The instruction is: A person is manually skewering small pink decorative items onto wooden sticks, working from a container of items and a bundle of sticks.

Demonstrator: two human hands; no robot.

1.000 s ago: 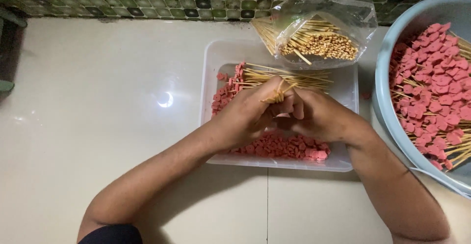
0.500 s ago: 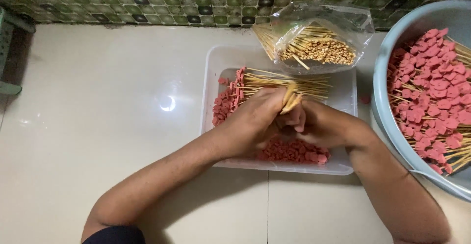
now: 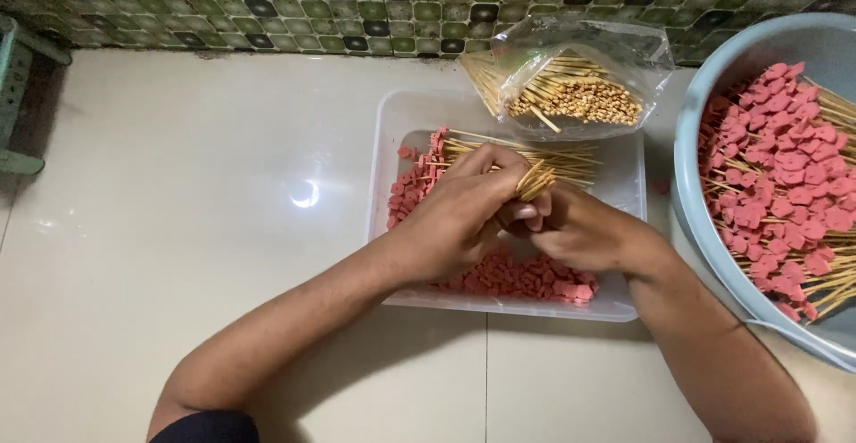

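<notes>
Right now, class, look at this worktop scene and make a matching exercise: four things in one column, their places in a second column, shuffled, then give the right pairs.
Things:
1. clear plastic bag of bare skewers
2. blue basin
3. white tray
4. bundle of skewers

Places:
A. far right edge of the view
B. held in the left hand
C. middle of the pale surface, under both hands
D. resting on the tray's far edge, by the tiled wall

Pairs: 1-D, 2-A, 3-C, 4-B
</notes>
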